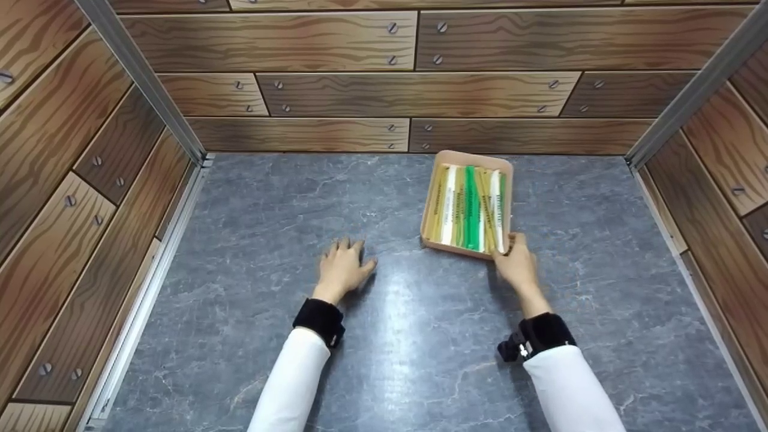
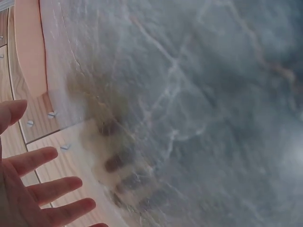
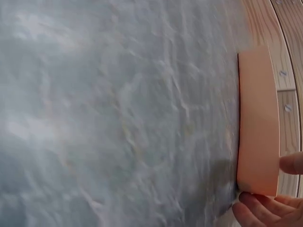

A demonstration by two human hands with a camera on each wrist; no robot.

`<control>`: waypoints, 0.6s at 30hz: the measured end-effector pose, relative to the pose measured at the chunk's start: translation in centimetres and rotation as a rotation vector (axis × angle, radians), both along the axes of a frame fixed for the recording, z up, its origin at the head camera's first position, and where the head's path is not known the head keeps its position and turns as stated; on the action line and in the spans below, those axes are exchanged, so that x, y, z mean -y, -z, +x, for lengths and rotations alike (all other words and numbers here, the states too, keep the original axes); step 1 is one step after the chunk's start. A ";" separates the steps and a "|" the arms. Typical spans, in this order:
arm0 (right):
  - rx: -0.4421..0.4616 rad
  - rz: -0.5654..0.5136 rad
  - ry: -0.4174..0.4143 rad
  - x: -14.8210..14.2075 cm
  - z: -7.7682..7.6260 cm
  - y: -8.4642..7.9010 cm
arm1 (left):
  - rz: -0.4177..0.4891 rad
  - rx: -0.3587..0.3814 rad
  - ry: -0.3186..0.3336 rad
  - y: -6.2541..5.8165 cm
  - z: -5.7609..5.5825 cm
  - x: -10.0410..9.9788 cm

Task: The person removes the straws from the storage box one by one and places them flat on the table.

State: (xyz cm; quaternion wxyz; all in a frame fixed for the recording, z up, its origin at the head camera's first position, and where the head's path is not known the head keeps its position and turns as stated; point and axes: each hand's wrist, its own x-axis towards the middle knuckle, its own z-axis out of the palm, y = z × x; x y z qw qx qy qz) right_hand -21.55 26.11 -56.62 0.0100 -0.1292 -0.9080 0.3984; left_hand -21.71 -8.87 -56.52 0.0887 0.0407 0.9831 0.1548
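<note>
A shallow tan tray [image 1: 462, 158] with rounded corners lies at the far right of centre, slightly turned. Inside it, several long thin stick packets [image 1: 471, 207] in yellow, white and green lie side by side, with dark print on them. My right hand [image 1: 519, 264] grips the tray's near right corner; the right wrist view has its thumb at the rim and its fingers [image 3: 258, 208] low under the corner. Left of the tray, my left hand [image 1: 343, 267] is held palm down with fingers spread, apart from the tray and holding nothing.
The grey marbled tabletop [image 1: 240, 336] spreads under both hands. Wood-patterned panels [image 1: 336, 96] wall it in at the back and on both sides, with metal rails [image 1: 153, 270] along the edges. The tray's far end lies near the back wall.
</note>
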 end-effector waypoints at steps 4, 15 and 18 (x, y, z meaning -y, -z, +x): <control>-0.002 -0.030 -0.065 1.1 0.4 0.4 | -0.007 0.025 0.024 -0.1 0.1 -0.2; -0.009 -0.070 -0.298 4.1 1.8 0.4 | 0.065 -0.034 0.046 -0.5 -0.8 -1.3; -0.021 -0.061 -0.355 4.8 2.0 0.4 | 0.076 -0.064 0.037 -0.5 -1.4 -1.5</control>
